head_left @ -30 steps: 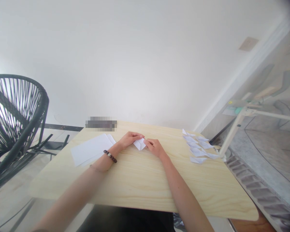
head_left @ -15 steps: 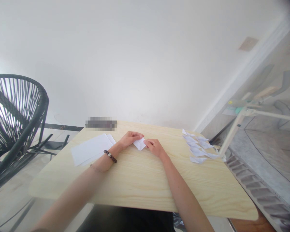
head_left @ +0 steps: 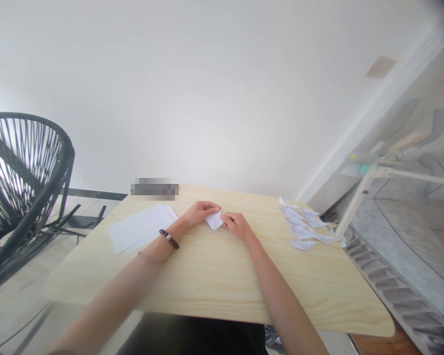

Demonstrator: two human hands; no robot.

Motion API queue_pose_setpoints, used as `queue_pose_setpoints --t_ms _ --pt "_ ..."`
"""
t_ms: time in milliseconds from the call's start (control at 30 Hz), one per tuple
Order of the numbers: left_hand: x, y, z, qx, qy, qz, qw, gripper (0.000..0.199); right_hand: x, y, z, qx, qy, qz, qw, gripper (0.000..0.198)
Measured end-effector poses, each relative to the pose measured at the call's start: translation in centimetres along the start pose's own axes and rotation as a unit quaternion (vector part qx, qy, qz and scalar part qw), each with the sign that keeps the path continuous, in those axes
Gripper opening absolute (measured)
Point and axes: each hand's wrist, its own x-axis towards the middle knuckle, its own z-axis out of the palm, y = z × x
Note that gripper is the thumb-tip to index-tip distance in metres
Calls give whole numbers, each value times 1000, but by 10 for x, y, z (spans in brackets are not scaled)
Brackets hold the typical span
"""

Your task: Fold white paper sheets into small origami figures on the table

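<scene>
Pixelated object [head_left: 154, 189] at ten o'clock, any lettering unreadable, folded white paper [head_left: 213, 222] at centre, left hand [head_left: 199, 213] gripping its ten o'clock edge, right hand [head_left: 237, 225] pinching its three o'clock edge, arms [head_left: 122, 288] from eight and five, white sheets [head_left: 136, 229] at nine, folded pieces [head_left: 301, 232] at three

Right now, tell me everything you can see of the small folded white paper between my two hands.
The small folded white paper looks matte, with flat facets, visible crease lines and a pointed end facing you. It is pinched by the left grip at its upper left and by the right grip at its right side, which together hide part of its outline. It is over the pale wood-grain table; whether it touches the surface, I cannot tell.
</scene>
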Motion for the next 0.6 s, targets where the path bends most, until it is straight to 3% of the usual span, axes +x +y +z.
queue_pose_setpoints --t_ms 200,600 --pt "0 -2 -1 9 8 10 1000 33 0 1 2 -23 32 -8 999 33" --pt "-1 2 3 49 -10 22 999 33 0 1 2 -30 15 -11 999 33"
